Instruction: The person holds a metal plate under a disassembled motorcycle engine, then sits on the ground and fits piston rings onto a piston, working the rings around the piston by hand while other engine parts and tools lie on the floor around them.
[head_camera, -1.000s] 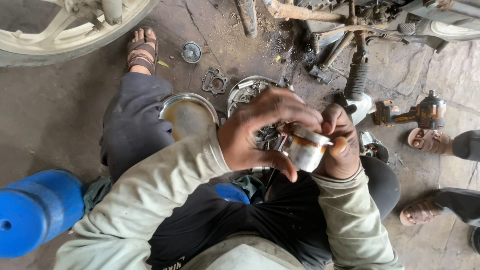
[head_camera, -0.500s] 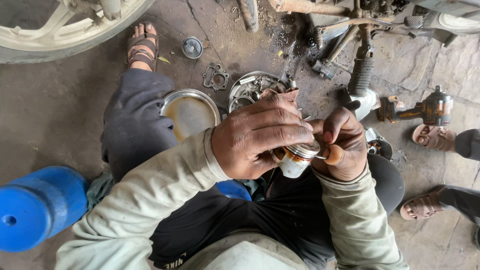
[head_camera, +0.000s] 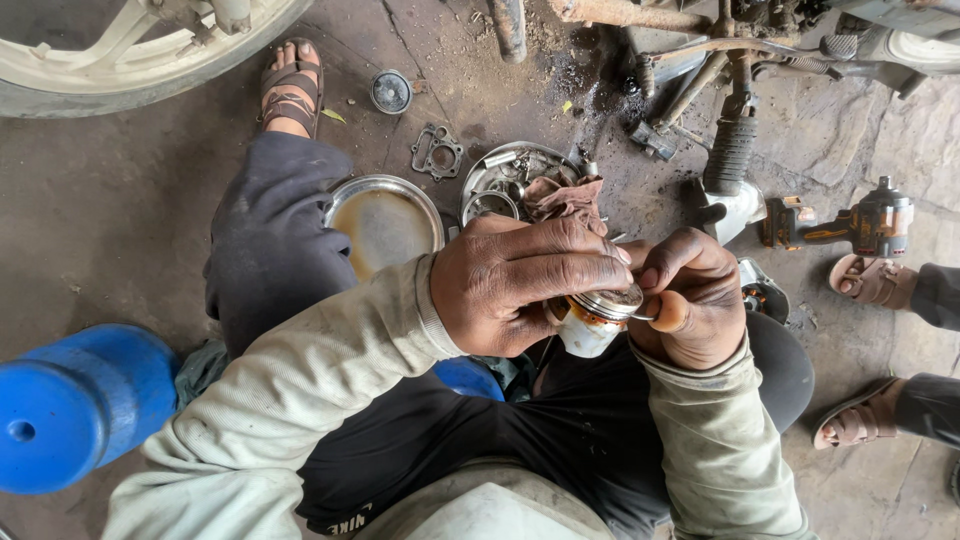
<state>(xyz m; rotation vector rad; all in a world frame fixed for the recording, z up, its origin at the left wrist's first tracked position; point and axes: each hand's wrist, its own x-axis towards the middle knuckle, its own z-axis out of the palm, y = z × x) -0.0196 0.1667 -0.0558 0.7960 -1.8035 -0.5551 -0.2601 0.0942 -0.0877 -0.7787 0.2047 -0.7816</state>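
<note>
Over the oily floor, both hands grip a piston.

Piston between both hands, bowl left beyond them, power drill far right.

The left hand curls over the top of a small metal piston, its fingers laid across the ringed crown, while the right hand grips the piston from the other side, thumb pressed by its rim. Beyond the hands, on the grimy floor, a round steel bowl sits just beside a metal tray of parts with a rag on it. A cordless impact driver lies near the floor's right edge, a blue cylinder at the left edge.
</note>
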